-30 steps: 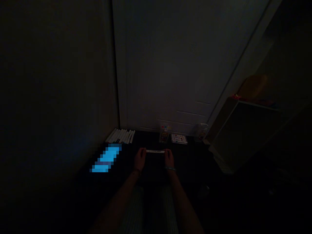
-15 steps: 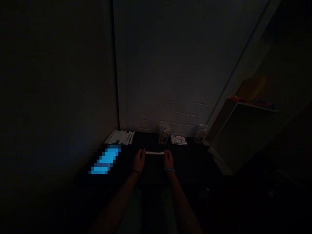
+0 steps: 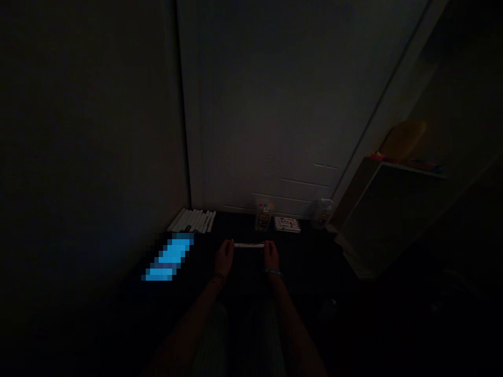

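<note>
A white marker pen [image 3: 249,245] lies level between my two hands, just above the dark table. My left hand [image 3: 224,256] pinches its left end, and my right hand [image 3: 271,255] pinches its right end. Faint dark print shows along the barrel. The fingertips are dim and partly hidden behind the hands. Beyond my left hand, several white markers [image 3: 194,220] lie side by side in a row. Behind the held pen stands a clear case [image 3: 263,217] with colored bits at its top, and a flat pack of markers [image 3: 287,224] rests to its right.
The room is very dark. A bright blue pixelated screen [image 3: 170,257] lies at the table's left. Another clear container [image 3: 324,213] stands at the back right, beside a shelf unit [image 3: 357,199] with a yellowish object [image 3: 406,139] on top. A pale panel [image 3: 275,104] rises behind the table [image 3: 306,262].
The pen appears slightly rolled, with more dark print facing me. Both hands keep their hold in nearly the same place. The view has shifted slightly.
</note>
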A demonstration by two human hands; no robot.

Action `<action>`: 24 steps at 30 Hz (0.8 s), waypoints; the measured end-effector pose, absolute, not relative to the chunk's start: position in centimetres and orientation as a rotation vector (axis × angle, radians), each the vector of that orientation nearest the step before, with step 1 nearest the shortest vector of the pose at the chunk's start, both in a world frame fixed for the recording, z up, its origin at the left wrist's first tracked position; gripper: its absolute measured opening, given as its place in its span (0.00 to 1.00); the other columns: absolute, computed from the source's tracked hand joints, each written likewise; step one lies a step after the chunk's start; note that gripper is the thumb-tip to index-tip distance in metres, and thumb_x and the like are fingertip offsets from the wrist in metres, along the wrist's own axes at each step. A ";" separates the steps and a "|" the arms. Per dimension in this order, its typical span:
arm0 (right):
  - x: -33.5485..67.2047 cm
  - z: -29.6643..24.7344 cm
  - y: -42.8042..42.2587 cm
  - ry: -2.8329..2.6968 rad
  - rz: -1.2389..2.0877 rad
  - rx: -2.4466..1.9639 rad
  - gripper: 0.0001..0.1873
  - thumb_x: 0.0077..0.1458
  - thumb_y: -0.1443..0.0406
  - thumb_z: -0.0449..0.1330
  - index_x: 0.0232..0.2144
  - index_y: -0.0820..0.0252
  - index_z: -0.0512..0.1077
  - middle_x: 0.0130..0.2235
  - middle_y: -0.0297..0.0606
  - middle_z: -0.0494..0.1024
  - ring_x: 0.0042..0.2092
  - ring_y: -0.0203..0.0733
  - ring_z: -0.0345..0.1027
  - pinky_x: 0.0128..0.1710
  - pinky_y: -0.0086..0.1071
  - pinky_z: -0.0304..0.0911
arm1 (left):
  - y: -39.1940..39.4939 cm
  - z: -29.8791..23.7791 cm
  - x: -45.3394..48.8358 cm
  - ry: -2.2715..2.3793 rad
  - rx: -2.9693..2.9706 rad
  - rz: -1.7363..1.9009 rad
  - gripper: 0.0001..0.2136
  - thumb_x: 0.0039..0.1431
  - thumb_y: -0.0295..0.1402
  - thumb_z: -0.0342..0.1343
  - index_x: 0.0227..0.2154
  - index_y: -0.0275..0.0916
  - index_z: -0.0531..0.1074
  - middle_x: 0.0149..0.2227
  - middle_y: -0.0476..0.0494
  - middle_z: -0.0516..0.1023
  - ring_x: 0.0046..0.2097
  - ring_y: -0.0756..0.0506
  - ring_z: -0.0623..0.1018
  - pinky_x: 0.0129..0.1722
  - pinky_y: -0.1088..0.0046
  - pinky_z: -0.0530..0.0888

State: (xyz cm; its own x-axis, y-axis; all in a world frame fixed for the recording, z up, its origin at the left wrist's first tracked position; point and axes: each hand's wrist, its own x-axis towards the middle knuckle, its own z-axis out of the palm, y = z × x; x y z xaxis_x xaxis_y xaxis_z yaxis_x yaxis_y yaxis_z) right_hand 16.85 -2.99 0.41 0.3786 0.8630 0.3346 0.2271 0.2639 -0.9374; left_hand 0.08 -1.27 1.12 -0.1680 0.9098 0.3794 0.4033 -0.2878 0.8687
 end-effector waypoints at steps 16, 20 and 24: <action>16.9 0.0 -2.7 -1.160 0.582 -1.256 0.16 0.53 0.55 0.45 0.33 0.58 0.67 0.26 0.31 0.67 0.28 0.34 0.60 0.29 0.25 0.56 | -1.2 0.9 0.0 1.501 1.644 1.437 0.15 0.54 0.45 0.40 0.28 0.40 0.65 0.22 0.53 0.66 0.26 0.52 0.66 0.27 0.78 0.62; 16.9 0.0 -2.8 -1.159 0.578 -1.254 0.17 0.53 0.55 0.45 0.32 0.58 0.67 0.25 0.30 0.67 0.28 0.33 0.60 0.29 0.25 0.55 | -1.3 1.0 0.0 1.481 1.640 1.435 0.15 0.54 0.45 0.40 0.27 0.40 0.65 0.21 0.54 0.64 0.24 0.52 0.65 0.25 0.78 0.61; 16.9 0.3 -3.0 -1.161 0.585 -1.258 0.17 0.53 0.55 0.46 0.32 0.58 0.68 0.24 0.30 0.66 0.27 0.33 0.59 0.29 0.25 0.55 | -1.4 1.1 0.0 1.468 1.619 1.445 0.15 0.54 0.45 0.40 0.27 0.40 0.65 0.20 0.54 0.64 0.24 0.52 0.65 0.25 0.78 0.61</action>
State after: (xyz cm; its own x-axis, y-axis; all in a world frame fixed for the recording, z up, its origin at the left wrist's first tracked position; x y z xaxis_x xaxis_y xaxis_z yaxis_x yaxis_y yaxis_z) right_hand 16.89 -2.95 0.26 0.3615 0.8659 0.3456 0.2374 0.2730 -0.9323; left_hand 0.03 -1.40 1.10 -0.1542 0.9212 0.3574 0.3714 -0.2812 0.8849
